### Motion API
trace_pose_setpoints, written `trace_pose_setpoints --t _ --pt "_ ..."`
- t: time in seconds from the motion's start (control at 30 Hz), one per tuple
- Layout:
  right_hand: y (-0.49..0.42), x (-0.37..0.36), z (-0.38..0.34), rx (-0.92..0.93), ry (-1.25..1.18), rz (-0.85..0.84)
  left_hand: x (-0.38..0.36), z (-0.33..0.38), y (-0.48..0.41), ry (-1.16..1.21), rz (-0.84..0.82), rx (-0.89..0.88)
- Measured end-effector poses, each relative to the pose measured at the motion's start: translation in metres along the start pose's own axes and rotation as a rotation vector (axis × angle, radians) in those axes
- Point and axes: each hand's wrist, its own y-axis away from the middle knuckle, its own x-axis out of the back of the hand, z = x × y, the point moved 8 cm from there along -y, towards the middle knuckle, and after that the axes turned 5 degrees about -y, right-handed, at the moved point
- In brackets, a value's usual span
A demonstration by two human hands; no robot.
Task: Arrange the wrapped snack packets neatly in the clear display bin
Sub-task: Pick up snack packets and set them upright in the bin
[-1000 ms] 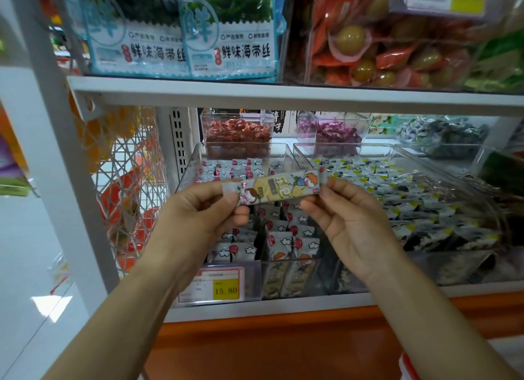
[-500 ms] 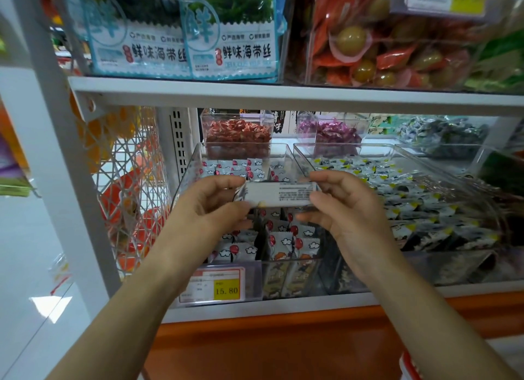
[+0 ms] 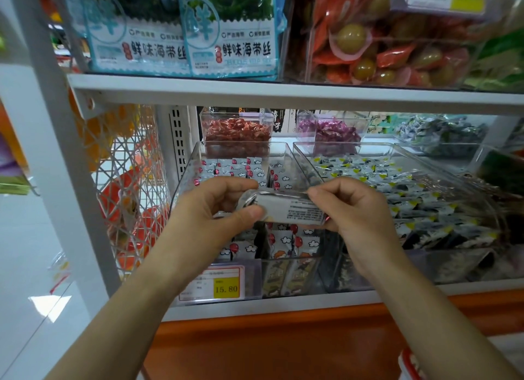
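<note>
A silver snack packet [image 3: 286, 206], printed back up, held level above the clear bin [image 3: 300, 164].

Printed on two blue-and-white packets [image 3: 158, 50] on the upper shelf [image 3: 283, 94]: 鲜味海带丝, under a large circled 鲜. Marked 15.80 on the yellow price tag [image 3: 226, 288] fronting the clear bin [image 3: 243, 143]. Too small to read: black print on the silver packet [image 3: 295, 206].

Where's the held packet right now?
Centre of the head view: the packet is pinched between the left hand and right hand, in front of the clear display bin.
</note>
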Motion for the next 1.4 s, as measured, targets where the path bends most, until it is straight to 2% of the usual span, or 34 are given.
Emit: trace_pose_setpoints --t 0.2,0.33,0.47,0.77,0.93,1.07,1.23,1.4 --pt "0.003 0.002 -0.013 0.132 0.190 0.049 -0.005 -0.002 0.001 -0.088 -0.023 0.036" --pt "0.007 -0.009 -0.020 0.181 0.228 -0.016 -0.007 0.000 0.002 -0.128 0.001 0.043" --pt "0.008 -0.015 -0.021 0.184 0.223 -0.069 -0.003 -0.007 -0.001 -0.076 -0.034 0.147" --pt "0.008 -0.022 -0.021 0.161 0.208 -0.138 0.006 -0.013 -0.003 -0.128 -0.102 0.175" --pt "0.008 -0.019 -0.019 0.159 0.204 -0.103 0.008 -0.004 -0.001 -0.185 -0.073 0.098" --pt "0.005 -0.014 -0.012 0.109 0.211 -0.066 0.000 0.000 0.001 -0.245 -0.110 0.052" --pt "0.002 -0.015 -0.004 -0.075 0.040 -0.224 -0.004 -0.002 0.001 -0.272 -0.127 0.057" --pt "-0.001 -0.009 -0.006 -0.066 0.098 -0.252 -0.008 -0.004 -0.001 -0.259 -0.132 0.032"
